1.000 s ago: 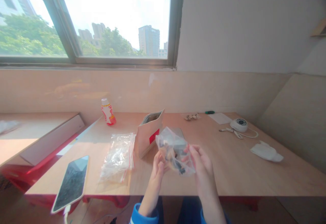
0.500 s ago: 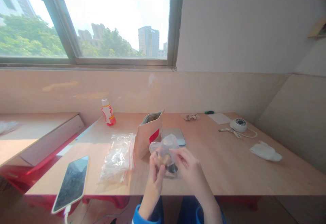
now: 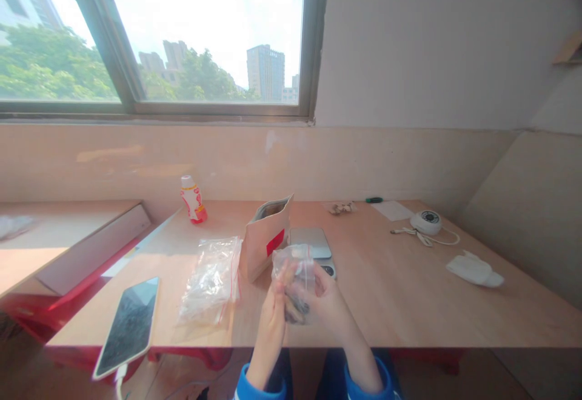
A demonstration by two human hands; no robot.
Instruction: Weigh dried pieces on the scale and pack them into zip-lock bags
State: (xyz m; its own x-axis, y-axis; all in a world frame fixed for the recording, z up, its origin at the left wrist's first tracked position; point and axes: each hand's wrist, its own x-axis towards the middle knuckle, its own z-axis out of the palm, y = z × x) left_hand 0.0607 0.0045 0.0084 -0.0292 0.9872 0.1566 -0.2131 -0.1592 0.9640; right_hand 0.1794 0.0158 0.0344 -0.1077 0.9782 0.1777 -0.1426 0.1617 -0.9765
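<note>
Between my two hands is a small clear zip bag (image 3: 297, 297) with brownish and dark pieces inside; what they are I cannot make out. My left hand (image 3: 274, 306) grips the bag's left side. On its right side my right hand (image 3: 328, 297) has hold of it, fingers partly hidden behind the plastic. Just beyond the bag lies a silver kitchen scale (image 3: 313, 242), its lower part partly covered by the bag and hand. A brown paper pouch (image 3: 264, 245) with a red label stands with its top open, left of the scale.
Several flat clear zip bags (image 3: 211, 279) lie left of the pouch. A phone (image 3: 130, 324) on a cable overhangs the front left edge. Farther back stand a bottle (image 3: 193, 200), a small bag of pieces (image 3: 340, 208), a white round device (image 3: 425, 223) and a crumpled white wrapper (image 3: 475, 270).
The bag's top has gone from bunched to more spread out, and my right hand has shifted its grip. More of the scale now shows, including its lower right corner.
</note>
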